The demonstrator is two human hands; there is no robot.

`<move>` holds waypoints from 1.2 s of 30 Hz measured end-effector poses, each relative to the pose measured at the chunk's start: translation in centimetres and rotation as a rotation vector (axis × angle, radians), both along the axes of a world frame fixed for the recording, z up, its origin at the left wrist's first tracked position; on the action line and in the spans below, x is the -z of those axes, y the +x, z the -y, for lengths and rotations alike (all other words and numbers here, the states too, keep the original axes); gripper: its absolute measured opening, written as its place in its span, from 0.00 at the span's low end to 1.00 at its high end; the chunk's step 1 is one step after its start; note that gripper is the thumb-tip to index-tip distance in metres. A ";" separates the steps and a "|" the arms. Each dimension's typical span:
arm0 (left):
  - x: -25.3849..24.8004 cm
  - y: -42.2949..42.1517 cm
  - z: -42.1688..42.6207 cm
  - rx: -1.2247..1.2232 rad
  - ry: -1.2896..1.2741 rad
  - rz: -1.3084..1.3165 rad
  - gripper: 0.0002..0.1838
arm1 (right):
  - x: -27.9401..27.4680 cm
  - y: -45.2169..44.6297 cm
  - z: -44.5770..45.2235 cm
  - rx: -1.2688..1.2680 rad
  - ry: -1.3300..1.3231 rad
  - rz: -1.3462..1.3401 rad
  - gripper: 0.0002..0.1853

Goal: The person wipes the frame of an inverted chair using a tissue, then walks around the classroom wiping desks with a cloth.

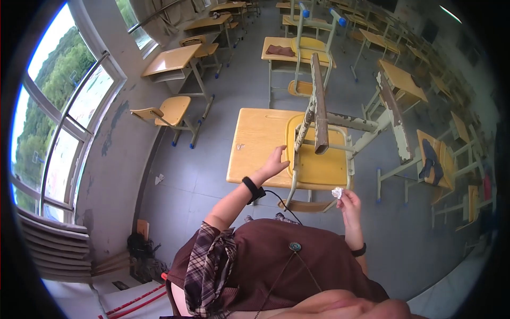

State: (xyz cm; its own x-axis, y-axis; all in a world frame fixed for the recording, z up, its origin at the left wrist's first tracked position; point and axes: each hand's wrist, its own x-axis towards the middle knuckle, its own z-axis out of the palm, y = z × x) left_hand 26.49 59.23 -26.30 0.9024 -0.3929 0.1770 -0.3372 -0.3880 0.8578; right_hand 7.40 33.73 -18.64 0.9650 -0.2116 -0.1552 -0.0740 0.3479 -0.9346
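Chair [321, 173] lies upturned right of empty, half-spread left hand [273, 164], right hand [350, 204] pinching white wad [337, 192] by desk's [259, 135] near-right corner

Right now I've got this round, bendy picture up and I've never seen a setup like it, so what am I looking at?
No machine here, just a person's two bare hands. The single picture comes from a camera worn on that person's head, looking forward and down. In front is a desk, with a yellow chair resting upside down on it, legs up. The left hand is at the chair's edge; I can't tell whether it touches. The right hand pinches a crumpled white scrap.
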 end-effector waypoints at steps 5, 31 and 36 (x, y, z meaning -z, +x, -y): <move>-1.5 7.3 4.6 -0.067 -0.062 -0.003 0.45 | 0.1 0.2 2.0 0.079 -0.004 0.065 0.11; -3.8 10.1 9.9 -0.064 -0.303 0.026 0.16 | -20.7 14.2 -4.2 -0.460 -1.166 0.787 0.08; -4.2 10.0 9.6 -0.053 -0.275 0.023 0.16 | -21.0 15.8 -4.5 -0.465 -1.144 0.783 0.08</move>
State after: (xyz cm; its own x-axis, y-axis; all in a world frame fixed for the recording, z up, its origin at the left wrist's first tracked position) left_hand 36.52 49.61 -22.07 0.9149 -0.2796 0.2913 -0.3434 -0.1591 0.9256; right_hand 23.23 38.21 2.32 0.7360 0.4918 0.4653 0.6766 -0.5095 -0.5316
